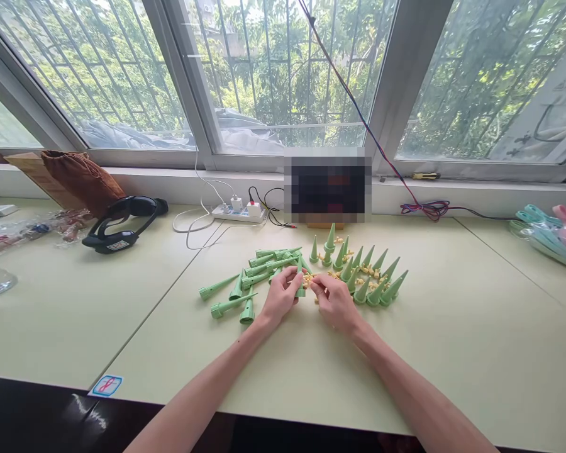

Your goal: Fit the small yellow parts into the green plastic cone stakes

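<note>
My left hand is closed around a green plastic spike, its wider collar end low and its tip pointing up. A small yellow plastic valve piece sits against the spike's side, pinched by the fingers of my right hand. To the left of my hands lies a loose pile of green spikes, mostly on their sides. On the right, several green spikes stand tip-up on their collars, with small yellow pieces scattered among them. My fingers partly hide where the two held parts meet.
Behind the spikes stands a pixelated dark screen. A white power strip with cables lies to its left. Black headphones and a brown pouch are at left; pastel straps lie far right. The table's front edge runs below my forearms.
</note>
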The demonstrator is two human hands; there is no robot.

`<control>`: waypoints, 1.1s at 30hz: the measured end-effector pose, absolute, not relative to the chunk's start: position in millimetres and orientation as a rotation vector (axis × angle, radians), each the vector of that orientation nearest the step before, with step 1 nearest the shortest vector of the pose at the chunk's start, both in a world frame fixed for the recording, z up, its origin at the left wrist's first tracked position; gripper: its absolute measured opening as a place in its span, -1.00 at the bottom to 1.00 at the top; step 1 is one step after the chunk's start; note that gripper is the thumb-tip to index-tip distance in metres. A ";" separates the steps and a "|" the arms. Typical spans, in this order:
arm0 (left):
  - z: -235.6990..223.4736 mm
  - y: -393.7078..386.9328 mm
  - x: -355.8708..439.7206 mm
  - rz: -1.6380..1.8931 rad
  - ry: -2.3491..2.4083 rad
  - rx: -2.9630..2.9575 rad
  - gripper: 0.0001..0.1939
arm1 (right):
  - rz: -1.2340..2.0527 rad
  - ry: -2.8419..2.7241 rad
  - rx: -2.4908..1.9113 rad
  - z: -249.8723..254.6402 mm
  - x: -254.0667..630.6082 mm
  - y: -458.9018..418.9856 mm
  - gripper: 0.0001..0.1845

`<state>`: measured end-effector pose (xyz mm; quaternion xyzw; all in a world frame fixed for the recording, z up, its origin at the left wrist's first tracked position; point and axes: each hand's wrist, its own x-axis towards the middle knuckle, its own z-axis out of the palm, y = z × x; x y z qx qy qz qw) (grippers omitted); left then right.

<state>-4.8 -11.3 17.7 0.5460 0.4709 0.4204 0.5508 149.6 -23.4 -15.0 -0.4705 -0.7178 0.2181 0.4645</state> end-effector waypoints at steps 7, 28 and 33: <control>14.4 -10.7 -4.8 1.007 1.097 1.352 -0.61 | 0.499 -1.778 -1.170 -14.2 149.4 -23.0 -0.71; 8.2 -9.1 -2.1 1.057 1.057 1.441 -0.61 | 0.496 -1.787 -1.276 -21.5 148.4 -20.6 -0.58; 13.6 -10.8 -1.6 1.041 1.065 1.314 -0.60 | 0.559 -1.669 -1.215 -12.9 147.0 -24.2 -0.74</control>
